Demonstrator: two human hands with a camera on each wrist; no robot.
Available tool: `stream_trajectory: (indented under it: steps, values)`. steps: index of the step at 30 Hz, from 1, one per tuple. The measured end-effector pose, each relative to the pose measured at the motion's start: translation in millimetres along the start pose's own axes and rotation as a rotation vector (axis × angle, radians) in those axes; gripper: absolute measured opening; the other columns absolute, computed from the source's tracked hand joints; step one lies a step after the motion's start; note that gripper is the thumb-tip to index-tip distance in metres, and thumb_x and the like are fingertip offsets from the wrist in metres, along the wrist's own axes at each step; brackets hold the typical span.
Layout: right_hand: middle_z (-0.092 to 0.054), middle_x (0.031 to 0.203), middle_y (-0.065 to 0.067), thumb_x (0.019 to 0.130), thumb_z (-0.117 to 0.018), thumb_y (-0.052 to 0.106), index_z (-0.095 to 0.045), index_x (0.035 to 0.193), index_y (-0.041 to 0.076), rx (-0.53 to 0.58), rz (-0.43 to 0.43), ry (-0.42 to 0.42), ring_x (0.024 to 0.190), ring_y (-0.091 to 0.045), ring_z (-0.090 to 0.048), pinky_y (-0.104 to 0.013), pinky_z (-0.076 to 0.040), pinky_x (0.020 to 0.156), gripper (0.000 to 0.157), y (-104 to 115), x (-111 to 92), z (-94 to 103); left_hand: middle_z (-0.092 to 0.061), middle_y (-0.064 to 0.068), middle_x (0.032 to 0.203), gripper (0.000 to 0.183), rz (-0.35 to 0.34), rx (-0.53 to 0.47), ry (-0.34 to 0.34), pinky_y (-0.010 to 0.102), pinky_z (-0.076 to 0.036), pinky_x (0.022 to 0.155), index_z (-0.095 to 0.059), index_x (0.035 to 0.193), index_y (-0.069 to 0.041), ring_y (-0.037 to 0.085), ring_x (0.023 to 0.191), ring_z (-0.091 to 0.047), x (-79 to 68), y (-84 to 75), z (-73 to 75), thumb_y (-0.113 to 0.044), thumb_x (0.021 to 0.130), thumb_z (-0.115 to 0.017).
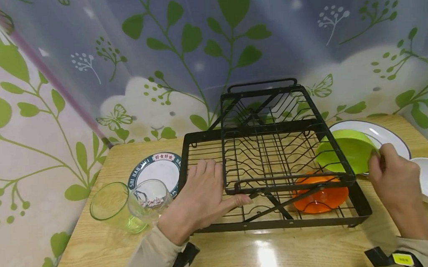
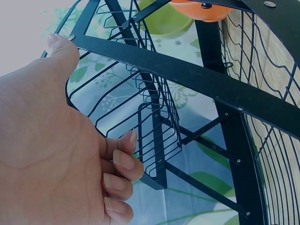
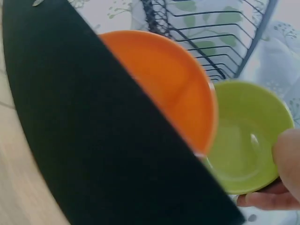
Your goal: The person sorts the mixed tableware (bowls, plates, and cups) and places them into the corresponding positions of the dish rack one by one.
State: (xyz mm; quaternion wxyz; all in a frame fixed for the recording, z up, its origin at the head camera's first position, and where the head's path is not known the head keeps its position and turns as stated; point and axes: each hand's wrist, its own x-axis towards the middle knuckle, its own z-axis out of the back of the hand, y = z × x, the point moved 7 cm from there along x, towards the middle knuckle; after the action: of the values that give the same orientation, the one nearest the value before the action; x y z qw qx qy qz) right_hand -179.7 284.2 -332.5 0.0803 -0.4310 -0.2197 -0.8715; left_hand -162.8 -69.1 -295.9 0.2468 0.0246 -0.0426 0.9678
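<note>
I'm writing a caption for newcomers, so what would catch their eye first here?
Probably the black two-tier dish rack in the middle of the table. Next come the bright bowls: the orange bowl low in the rack's right half, and the lime-green bowl at its right end, gripped by the right hand.

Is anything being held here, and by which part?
Yes: the right hand pinches the lime-green bowl by its rim. The left hand touches the black dish rack.

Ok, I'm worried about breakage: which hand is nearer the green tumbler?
Left. The left hand touches the rack, right of the green tumbler; the right hand holds the green bowl, farther right.
</note>
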Motion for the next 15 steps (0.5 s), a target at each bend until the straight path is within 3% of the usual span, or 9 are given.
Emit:
stream_trajectory:
  steps: [6,15]
  values:
    - [-0.059,0.059,-0.021,0.085,-0.053,-0.003,-0.048,0.081,-0.001,0.022,0.069,0.074,0.043,-0.036,-0.052,-0.05,-0.038,0.039,0.007,13,-6,-13.3,-0.044,0.011,0.094,0.104,0.004,-0.005,-0.009,0.04,-0.038,0.086,-0.049,0.099,-0.002,0.029,0.095,-0.042,-0.8,-1.2,0.8,-0.086,0.07,0.005]
    - [-0.05,0.051,-0.014,0.082,-0.059,-0.004,-0.046,0.083,0.001,0.005,0.122,0.134,0.038,-0.028,-0.043,-0.05,-0.033,0.037,0.014,23,-12,-22.0,-0.042,0.01,0.093,0.1,0.001,-0.011,-0.003,0.039,-0.038,0.085,-0.049,0.099,-0.002,0.028,0.093,-0.041,-0.1,-1.1,0.4,-0.086,0.072,0.0]
